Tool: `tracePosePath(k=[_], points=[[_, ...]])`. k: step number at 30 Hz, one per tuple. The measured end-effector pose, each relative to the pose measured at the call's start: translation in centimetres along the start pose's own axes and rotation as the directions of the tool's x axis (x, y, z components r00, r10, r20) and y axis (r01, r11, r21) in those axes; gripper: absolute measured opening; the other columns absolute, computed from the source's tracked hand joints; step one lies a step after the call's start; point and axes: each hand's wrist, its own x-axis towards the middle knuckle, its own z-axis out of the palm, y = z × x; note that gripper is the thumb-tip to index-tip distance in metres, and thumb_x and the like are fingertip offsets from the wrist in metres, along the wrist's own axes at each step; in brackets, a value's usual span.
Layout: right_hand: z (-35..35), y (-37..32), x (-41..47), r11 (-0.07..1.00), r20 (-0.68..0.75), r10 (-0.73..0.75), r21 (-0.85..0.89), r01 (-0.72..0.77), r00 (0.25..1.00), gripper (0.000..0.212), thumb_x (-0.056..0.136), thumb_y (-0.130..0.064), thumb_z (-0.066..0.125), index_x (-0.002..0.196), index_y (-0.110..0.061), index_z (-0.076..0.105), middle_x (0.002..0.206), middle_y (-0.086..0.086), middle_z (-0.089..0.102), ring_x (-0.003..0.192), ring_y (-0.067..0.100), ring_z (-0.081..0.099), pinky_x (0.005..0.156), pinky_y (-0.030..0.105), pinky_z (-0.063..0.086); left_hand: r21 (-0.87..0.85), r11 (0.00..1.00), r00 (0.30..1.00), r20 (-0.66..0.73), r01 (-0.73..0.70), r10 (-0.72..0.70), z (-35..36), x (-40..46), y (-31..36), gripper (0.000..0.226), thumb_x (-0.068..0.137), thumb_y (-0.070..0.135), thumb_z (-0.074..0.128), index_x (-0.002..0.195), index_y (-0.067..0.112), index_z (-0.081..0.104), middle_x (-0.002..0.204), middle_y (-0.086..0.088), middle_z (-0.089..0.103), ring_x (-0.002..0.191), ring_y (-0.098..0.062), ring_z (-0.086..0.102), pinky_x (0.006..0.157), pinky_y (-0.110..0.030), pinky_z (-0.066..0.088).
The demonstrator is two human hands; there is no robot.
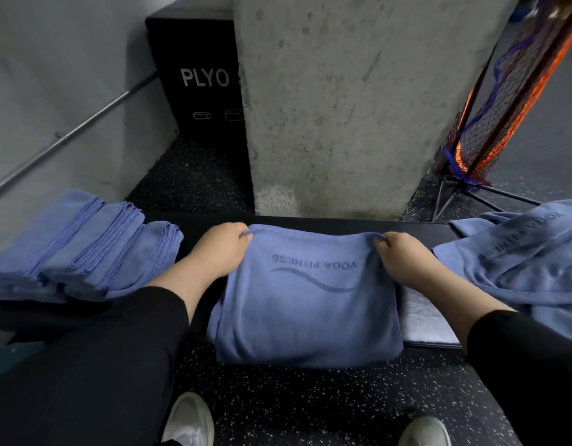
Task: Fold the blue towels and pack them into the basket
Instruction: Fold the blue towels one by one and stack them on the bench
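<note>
You stand at a dark counter (420,228) before a concrete pillar (342,107). Your left hand (222,249) and right hand (403,257) pinch the far corners of the blue towel (304,317) lying between them.

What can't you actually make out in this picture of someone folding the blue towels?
- Basket: nowhere in the head view, so its place is unknown.
- Black plyo box: the concrete pillar covers its right part, cutting the lettering after "PLYO".
- Unfolded towels: cut off by the right edge, so their number is unclear.
- Folded towels: run off the left edge.
- Fingertips of the left hand and right hand: curled under the towel edge.
</note>
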Motion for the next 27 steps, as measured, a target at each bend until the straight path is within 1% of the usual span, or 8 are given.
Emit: tracePosePath(k=[4,8,10,12,14,20,24,27], points=[[0.4,0.7,1.8,0.999,-0.039,0.042,-0.008,-0.042,0.998,0.035,0.102,-0.017,0.041,0.068,-0.013,0.048,0.091,0.023,0.066,0.077,0.031,0.049,0.067,0.033,0.032,0.100,0.995,0.995,-0.101,-0.003,0.014,0.6,2.5,0.0,0.034,0.102,0.030,0.050,0.073,0.012,0.052,0.073,-0.005,0.057,0.075,-0.030,0.056,0.058,-0.035,0.033],[1.4,1.4,2.2,0.998,-0.112,0.033,-0.056,-0.039,0.993,0.022,0.097,-0.024,0.049,0.081,-0.010,0.054,0.083,0.012,0.060,0.083,0.035,0.055,0.065,0.035,0.034,0.233,0.972,0.993,-0.122,0.033,-0.005,1.7,3.6,0.1,0.030,0.099,0.036,0.056,0.076,0.017,0.050,0.081,-0.004,0.060,0.077,-0.030,0.057,0.060,-0.033,0.037],[2.0,1.7,2.0,0.996,-0.155,-0.039,-0.081,0.027,0.987,0.013,0.092,-0.027,0.057,0.095,-0.015,0.058,0.094,0.007,0.058,0.093,0.035,0.058,0.070,0.037,0.042,0.281,0.960,0.987,-0.155,0.003,0.042,2.1,3.7,0.4,0.019,0.098,0.037,0.058,0.097,0.018,0.058,0.101,-0.005,0.061,0.091,-0.031,0.058,0.067,-0.036,0.042],[2.2,2.1,2.1,0.989,-0.120,-0.085,-0.134,0.069,0.989,0.031,0.089,-0.032,0.061,0.118,-0.020,0.061,0.113,0.007,0.056,0.106,0.033,0.057,0.084,0.041,0.050,0.326,0.942,0.984,-0.130,-0.077,0.125,2.5,4.1,0.3,0.031,0.097,0.034,0.058,0.126,0.022,0.059,0.124,-0.005,0.057,0.111,-0.030,0.055,0.085,-0.040,0.044],[1.9,2.2,2.3,0.982,-0.050,-0.107,-0.163,0.098,0.993,0.042,0.088,-0.031,0.062,0.128,-0.021,0.061,0.119,0.007,0.055,0.112,0.033,0.057,0.091,0.041,0.050,0.342,0.926,0.983,-0.028,-0.160,0.180,2.7,4.5,0.2,0.046,0.096,0.028,0.055,0.142,0.027,0.053,0.140,0.002,0.052,0.126,-0.024,0.047,0.099,-0.042,0.035],[1.1,1.3,2.3,0.988,0.037,-0.037,-0.148,0.042,0.999,0.023,0.087,-0.023,0.063,0.107,-0.012,0.064,0.105,0.008,0.067,0.098,0.032,0.059,0.070,0.033,0.038,0.375,0.916,0.989,0.080,-0.144,0.122,2.0,4.3,0.9,0.045,0.094,0.026,0.054,0.139,0.029,0.054,0.130,0.002,0.054,0.124,-0.022,0.045,0.095,-0.040,0.029],[0.2,1.0,1.8,0.998,-0.003,-0.040,-0.045,0.040,0.999,0.012,0.085,-0.021,0.067,0.093,-0.014,0.062,0.089,0.004,0.064,0.085,0.025,0.056,0.066,0.031,0.034,0.126,0.989,0.996,-0.018,-0.081,0.084,0.8,3.3,1.1,0.008,0.091,0.023,0.061,0.098,0.022,0.063,0.098,0.006,0.055,0.100,-0.020,0.055,0.086,-0.037,0.036],[-1.9,0.5,0.8,0.982,-0.063,-0.067,0.170,0.077,0.996,0.017,0.085,-0.021,0.073,0.082,-0.015,0.057,0.072,-0.001,0.056,0.069,0.019,0.052,0.059,0.033,0.036,-0.265,0.961,0.995,-0.091,-0.073,0.051,-0.8,2.2,0.7,0.016,0.091,0.025,0.071,0.088,0.010,0.064,0.084,-0.001,0.061,0.075,-0.015,0.053,0.067,-0.029,0.039]])
